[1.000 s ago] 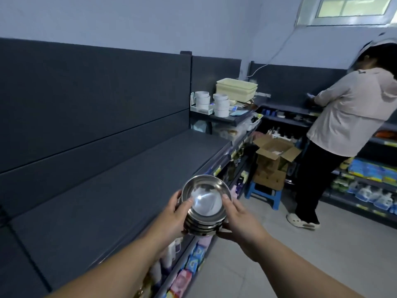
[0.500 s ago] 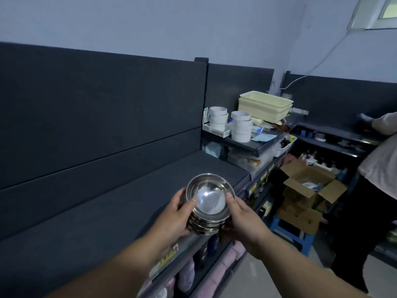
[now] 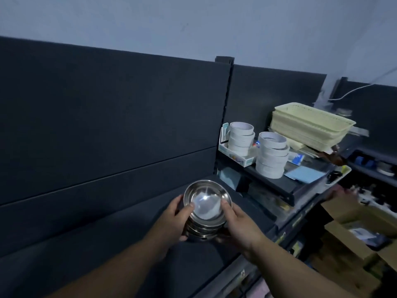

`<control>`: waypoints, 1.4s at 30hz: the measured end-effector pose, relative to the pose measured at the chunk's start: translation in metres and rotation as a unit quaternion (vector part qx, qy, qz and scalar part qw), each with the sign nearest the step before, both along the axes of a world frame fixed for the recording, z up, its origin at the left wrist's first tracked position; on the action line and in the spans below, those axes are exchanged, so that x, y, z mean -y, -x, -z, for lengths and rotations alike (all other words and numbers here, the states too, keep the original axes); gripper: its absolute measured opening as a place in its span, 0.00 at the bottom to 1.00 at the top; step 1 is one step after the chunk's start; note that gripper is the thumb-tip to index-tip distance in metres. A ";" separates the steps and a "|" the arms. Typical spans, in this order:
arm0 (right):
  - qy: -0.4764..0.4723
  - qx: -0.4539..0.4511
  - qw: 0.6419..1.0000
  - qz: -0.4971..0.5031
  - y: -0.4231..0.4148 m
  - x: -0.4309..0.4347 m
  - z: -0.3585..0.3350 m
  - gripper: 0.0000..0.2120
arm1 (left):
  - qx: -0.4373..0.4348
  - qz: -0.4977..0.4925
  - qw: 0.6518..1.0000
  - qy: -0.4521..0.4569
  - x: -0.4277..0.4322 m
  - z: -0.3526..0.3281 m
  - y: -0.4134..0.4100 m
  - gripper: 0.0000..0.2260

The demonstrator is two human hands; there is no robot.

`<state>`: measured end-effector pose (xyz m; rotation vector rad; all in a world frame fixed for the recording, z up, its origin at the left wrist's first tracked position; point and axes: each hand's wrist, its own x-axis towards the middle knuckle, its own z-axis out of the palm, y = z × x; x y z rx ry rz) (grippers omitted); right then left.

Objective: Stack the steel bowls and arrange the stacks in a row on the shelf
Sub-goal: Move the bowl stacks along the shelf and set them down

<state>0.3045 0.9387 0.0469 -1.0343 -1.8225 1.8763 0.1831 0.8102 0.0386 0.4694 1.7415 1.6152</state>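
Currently left hand (image 3: 171, 220) and right hand (image 3: 238, 224) both clasp the bowl stack (image 3: 206, 209), fingers curled round its sides, thumbs on the top rim. Stack is low over the shelf's (image 3: 107, 233) right end; contact unclear.

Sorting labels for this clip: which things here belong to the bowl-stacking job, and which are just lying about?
Job: stack of steel bowls, left hand and right hand holding it, dark shelf.
Lying about: tape rolls, cream baskets, cardboard box, blue sheet.
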 end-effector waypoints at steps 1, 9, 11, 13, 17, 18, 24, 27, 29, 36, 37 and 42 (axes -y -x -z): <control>0.003 0.005 1.000 -0.013 0.008 -0.014 0.002 0.17 | -0.002 -0.012 1.000 0.003 -0.011 0.003 0.006 0.18; 0.002 0.047 0.992 -0.116 0.058 -0.118 0.001 0.17 | 0.021 -0.128 0.991 0.027 -0.095 0.009 0.023 0.15; 0.005 0.049 0.990 -0.134 0.072 -0.135 0.005 0.19 | 0.028 -0.166 0.985 0.033 -0.111 0.012 0.027 0.13; 0.022 0.045 0.987 -0.151 0.086 -0.145 0.011 0.20 | 0.034 -0.195 0.980 0.035 -0.123 0.016 0.031 0.14; 0.033 0.038 0.982 -0.180 0.106 -0.155 0.022 0.20 | 0.036 -0.229 0.972 0.030 -0.137 0.020 0.037 0.16; 0.030 0.035 0.982 -0.184 0.110 -0.157 0.026 0.20 | 0.035 -0.237 0.970 0.026 -0.139 0.020 0.039 0.16; -0.010 -0.004 0.982 -0.187 0.118 -0.154 0.040 0.25 | 0.035 -0.258 0.966 0.006 -0.138 0.023 0.046 0.18; -0.049 -0.020 0.988 -0.144 0.115 -0.150 0.055 0.39 | -0.017 -0.262 0.964 0.036 -0.128 0.024 0.042 0.23; -0.083 -0.010 0.991 -0.106 0.106 -0.138 0.060 0.38 | -0.040 -0.259 0.963 0.057 -0.112 0.023 0.029 0.23; -0.178 0.074 0.972 -0.136 0.048 -0.031 0.061 0.15 | -0.202 -0.225 0.914 0.270 0.024 0.036 -0.030 0.26; -0.201 0.078 0.960 -0.179 0.044 -0.007 0.060 0.15 | -0.217 -0.225 0.903 0.295 0.054 0.036 -0.040 0.26; -0.315 0.111 0.848 -0.412 0.015 0.148 0.041 0.25 | -0.233 -0.242 0.851 0.404 0.232 0.037 -0.103 0.31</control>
